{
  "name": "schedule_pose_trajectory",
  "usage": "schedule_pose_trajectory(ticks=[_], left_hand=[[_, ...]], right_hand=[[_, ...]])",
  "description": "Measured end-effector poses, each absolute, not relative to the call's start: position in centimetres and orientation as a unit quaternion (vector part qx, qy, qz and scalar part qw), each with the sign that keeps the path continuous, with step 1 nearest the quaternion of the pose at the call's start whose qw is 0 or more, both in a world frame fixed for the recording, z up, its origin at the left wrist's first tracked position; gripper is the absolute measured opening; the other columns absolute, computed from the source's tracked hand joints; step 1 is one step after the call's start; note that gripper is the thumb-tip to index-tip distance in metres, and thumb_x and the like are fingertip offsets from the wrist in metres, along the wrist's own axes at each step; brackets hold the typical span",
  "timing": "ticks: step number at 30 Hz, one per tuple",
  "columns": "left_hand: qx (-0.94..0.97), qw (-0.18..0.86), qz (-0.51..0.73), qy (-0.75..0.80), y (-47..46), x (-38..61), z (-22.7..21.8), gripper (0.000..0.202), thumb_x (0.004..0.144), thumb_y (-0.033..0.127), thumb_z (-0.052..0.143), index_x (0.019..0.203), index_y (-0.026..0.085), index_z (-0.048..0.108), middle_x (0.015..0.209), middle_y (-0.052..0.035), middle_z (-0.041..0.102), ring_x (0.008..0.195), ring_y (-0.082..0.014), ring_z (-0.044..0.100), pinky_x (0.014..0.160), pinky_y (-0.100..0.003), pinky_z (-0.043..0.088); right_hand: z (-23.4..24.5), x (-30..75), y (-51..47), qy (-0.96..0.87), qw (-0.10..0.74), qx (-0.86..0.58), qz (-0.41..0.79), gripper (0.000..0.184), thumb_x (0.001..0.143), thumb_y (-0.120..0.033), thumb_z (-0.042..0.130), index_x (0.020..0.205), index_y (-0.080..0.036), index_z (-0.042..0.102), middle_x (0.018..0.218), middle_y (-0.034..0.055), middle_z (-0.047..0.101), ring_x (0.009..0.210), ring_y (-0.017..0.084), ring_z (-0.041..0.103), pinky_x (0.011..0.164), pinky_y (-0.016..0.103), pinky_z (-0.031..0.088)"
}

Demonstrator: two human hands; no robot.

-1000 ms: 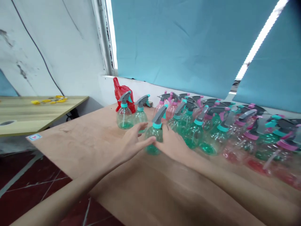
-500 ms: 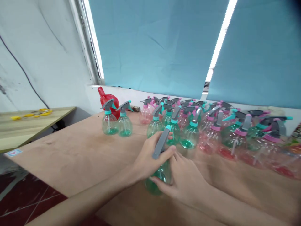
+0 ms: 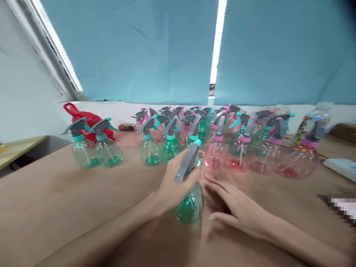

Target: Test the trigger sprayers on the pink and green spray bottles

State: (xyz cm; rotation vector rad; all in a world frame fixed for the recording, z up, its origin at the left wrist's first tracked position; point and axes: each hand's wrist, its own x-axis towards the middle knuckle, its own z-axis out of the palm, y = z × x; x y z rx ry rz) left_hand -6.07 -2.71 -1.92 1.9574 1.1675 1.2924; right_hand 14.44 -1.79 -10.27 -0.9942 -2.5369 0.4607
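Note:
My left hand [image 3: 178, 180] is wrapped round the neck of a green spray bottle [image 3: 190, 207], just under its grey trigger head with a teal nozzle. The bottle is round and see-through, tilted a little, near the table's middle. To the right of it, my right hand [image 3: 239, 207] is open and apart from the bottle, its fingers stretched out low over the table. Beyond both hands stand several spray bottles, green ones with teal collars [image 3: 151, 150] and pink ones with pink collars [image 3: 240, 154].
Two green spray bottles [image 3: 109, 152] stand at the left before a red plastic bag [image 3: 87, 120]. On the right are a labelled drink bottle [image 3: 314, 120], a white box [image 3: 340, 167] and a pixelated patch [image 3: 345, 209]. The brown table [image 3: 91, 207] runs up to a wall with blue covering.
My right hand has let go of the green spray bottle and moved right, its fingers opening. My left hand still holds it. The view has turned to the right.

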Motion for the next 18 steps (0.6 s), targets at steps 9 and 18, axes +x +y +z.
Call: schedule_pose_trajectory(ticks=[9,18], left_hand=[[0.727,0.294,0.452,0.425,-0.7,-4.1,-1.4,0.013,0.077,0.022,0.049,0.087,0.021,0.056,0.075,0.0017,0.055,0.062,-0.0129,0.048,0.056,-0.028,0.04],[0.725,0.301,0.445,0.432,-1.2,-3.8,-0.7,0.011,0.078,0.019,0.049,0.07,0.022,0.042,0.068,0.0047,0.045,0.063,-0.0124,0.046,0.057,-0.027,0.037]], right_hand=[[-12.7,18.0,0.0,-0.888,0.165,-0.401,0.152,0.076,0.089,-0.065,0.053,0.147,-0.017,0.042,0.156,0.015,0.033,0.144,0.032,0.027,0.115,0.054,0.029],[-12.9,18.1,0.0,-0.891,0.154,-0.399,0.151,0.074,0.091,-0.063,0.05,0.149,-0.018,0.039,0.158,0.0106,0.029,0.145,0.031,0.024,0.116,0.052,0.027]])
